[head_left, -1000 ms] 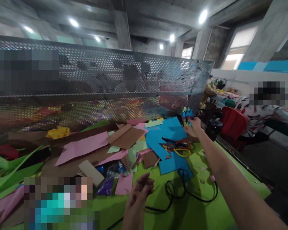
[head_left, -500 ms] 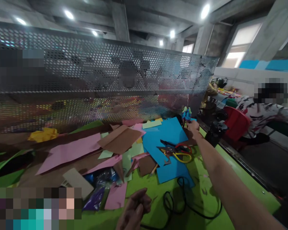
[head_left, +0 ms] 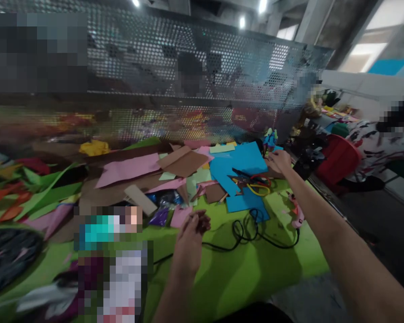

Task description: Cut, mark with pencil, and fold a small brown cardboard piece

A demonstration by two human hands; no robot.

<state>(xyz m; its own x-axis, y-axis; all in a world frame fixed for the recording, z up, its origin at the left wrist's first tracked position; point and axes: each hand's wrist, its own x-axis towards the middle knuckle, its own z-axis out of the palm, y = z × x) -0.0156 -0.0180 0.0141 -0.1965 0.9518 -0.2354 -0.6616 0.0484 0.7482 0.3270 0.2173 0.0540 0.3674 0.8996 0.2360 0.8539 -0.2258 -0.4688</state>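
Observation:
My right hand (head_left: pixel 280 160) reaches far across the green table (head_left: pixel 256 273) to its back right corner. It rests beside a small blue and green paper figure (head_left: pixel 270 139) at the edge of a blue sheet (head_left: pixel 242 161); its fingers are blurred. My left hand (head_left: pixel 190 235) hovers low over the table's middle with the fingers pinched together on a small dark piece I cannot make out. Scissors with red and yellow handles (head_left: pixel 254 184) lie on the blue sheet between the two hands.
Loose pink, brown and green paper sheets (head_left: pixel 131 168) cover the table's far side. A black cable (head_left: pixel 249 233) loops to a pink glue gun (head_left: pixel 295 214). A perforated metal screen (head_left: pixel 155 80) walls the back. Another person sits at the right by a red chair (head_left: pixel 336 161).
The view has tilted down and pulled back, showing more near table. My left hand has risen in the picture and stays pinched. My right hand stays at the far corner.

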